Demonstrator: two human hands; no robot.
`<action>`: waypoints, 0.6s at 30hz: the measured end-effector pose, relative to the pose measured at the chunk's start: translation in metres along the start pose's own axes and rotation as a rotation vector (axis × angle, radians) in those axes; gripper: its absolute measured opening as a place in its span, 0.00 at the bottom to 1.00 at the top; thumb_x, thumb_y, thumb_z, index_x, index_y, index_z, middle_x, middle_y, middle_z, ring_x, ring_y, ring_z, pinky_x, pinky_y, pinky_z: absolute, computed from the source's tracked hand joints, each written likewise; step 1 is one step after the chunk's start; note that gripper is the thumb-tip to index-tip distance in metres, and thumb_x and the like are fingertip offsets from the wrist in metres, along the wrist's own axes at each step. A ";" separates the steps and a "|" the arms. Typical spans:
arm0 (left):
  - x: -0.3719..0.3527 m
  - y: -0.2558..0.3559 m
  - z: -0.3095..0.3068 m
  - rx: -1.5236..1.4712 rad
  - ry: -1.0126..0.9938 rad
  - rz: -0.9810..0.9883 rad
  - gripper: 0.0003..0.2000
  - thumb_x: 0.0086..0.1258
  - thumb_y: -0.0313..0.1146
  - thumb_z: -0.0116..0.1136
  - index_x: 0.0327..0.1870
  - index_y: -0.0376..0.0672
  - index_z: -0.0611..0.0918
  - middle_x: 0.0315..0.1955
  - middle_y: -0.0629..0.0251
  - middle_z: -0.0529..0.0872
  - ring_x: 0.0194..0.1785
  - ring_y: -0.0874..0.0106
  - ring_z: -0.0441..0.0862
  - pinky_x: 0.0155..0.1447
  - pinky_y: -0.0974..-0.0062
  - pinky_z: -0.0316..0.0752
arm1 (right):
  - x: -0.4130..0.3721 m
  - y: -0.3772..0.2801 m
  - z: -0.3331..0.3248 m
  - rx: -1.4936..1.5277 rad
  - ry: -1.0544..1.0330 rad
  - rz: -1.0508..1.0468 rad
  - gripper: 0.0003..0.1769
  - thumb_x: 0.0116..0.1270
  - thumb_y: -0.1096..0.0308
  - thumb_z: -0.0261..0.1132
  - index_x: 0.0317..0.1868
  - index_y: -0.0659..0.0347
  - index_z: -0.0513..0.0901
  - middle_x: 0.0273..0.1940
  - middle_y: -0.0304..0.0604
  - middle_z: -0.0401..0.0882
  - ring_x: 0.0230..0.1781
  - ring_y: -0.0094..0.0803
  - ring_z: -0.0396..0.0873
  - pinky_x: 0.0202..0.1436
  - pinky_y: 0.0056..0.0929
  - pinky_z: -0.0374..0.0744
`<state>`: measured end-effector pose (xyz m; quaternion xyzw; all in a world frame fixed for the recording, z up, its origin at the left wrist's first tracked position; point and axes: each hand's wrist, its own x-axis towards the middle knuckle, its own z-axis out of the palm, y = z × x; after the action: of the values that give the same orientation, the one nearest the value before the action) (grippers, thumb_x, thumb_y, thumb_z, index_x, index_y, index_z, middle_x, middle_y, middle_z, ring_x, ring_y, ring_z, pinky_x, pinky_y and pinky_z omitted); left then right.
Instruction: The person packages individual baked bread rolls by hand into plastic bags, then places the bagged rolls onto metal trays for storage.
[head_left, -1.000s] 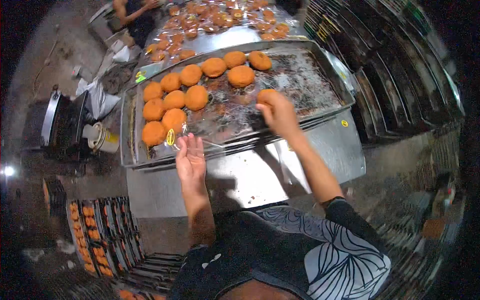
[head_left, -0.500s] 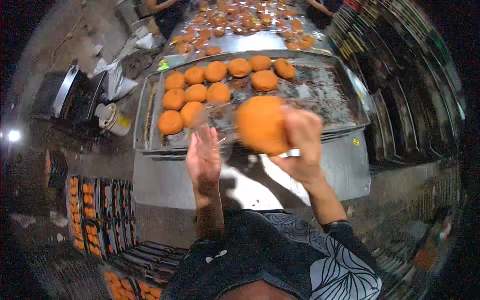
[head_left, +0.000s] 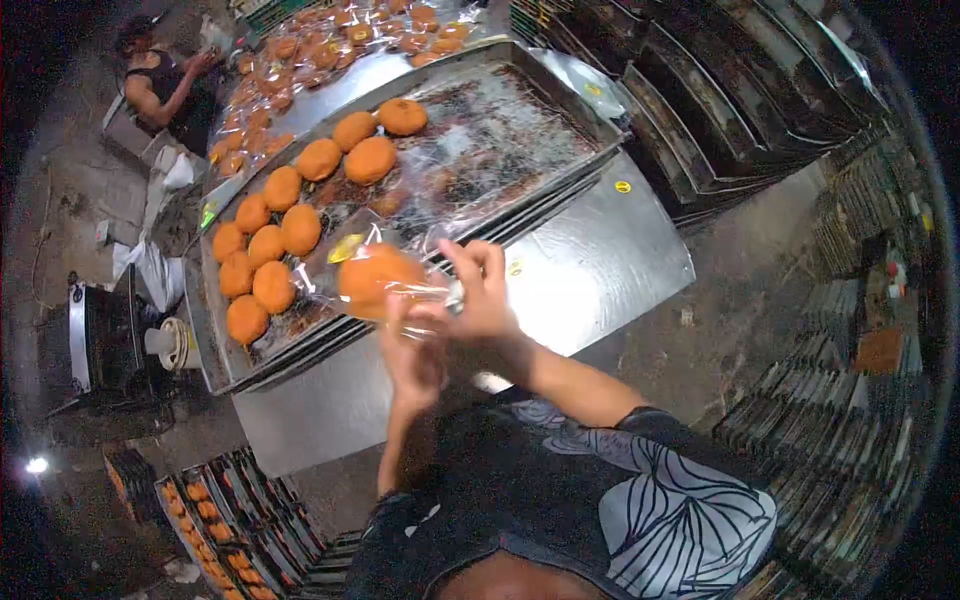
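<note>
An orange bun sits inside a clear plastic bag held above the table. My left hand grips the bag's open end from below. My right hand holds the same end from the right, fingers pinched on the plastic. Behind them lies a large metal baking tray with several orange buns along its left side.
Stacked empty trays stand at the right. The steel table runs under the baking tray. Wrapped buns cover the far table, where another person sits. Crates of buns are on the floor at lower left.
My right hand lifted a bun off the tray, brought it toward my left hand, and it now sits in the plastic bag. The view has swung to the right.
</note>
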<state>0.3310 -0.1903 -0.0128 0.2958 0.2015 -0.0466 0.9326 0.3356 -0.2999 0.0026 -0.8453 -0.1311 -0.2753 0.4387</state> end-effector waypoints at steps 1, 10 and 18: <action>0.013 -0.028 -0.019 0.104 -0.182 -0.007 0.25 0.57 0.44 0.53 0.52 0.38 0.66 0.43 0.54 0.75 0.47 0.66 0.75 0.52 0.71 0.70 | 0.014 0.013 -0.013 0.051 -0.190 0.178 0.35 0.44 0.62 0.69 0.55 0.58 0.67 0.46 0.56 0.72 0.43 0.43 0.74 0.42 0.32 0.74; 0.088 -0.236 -0.119 1.622 -0.820 0.599 0.05 0.51 0.27 0.50 0.25 0.36 0.77 0.29 0.51 0.77 0.37 0.57 0.74 0.46 0.63 0.68 | 0.123 0.055 -0.011 0.090 0.088 -0.392 0.19 0.52 0.69 0.63 0.45 0.65 0.74 0.40 0.49 0.77 0.38 0.37 0.77 0.42 0.29 0.74; 0.091 -0.196 -0.112 1.117 -0.644 0.182 0.11 0.61 0.38 0.53 0.29 0.39 0.78 0.27 0.68 0.80 0.33 0.78 0.76 0.37 0.78 0.72 | -0.122 0.182 -0.076 0.348 -0.760 0.615 0.16 0.58 0.58 0.60 0.35 0.65 0.79 0.26 0.43 0.78 0.27 0.23 0.72 0.32 0.24 0.72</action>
<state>0.3348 -0.2843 -0.2372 0.7232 -0.1685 -0.1512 0.6525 0.2937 -0.4652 -0.1550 -0.7996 -0.0704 0.2187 0.5548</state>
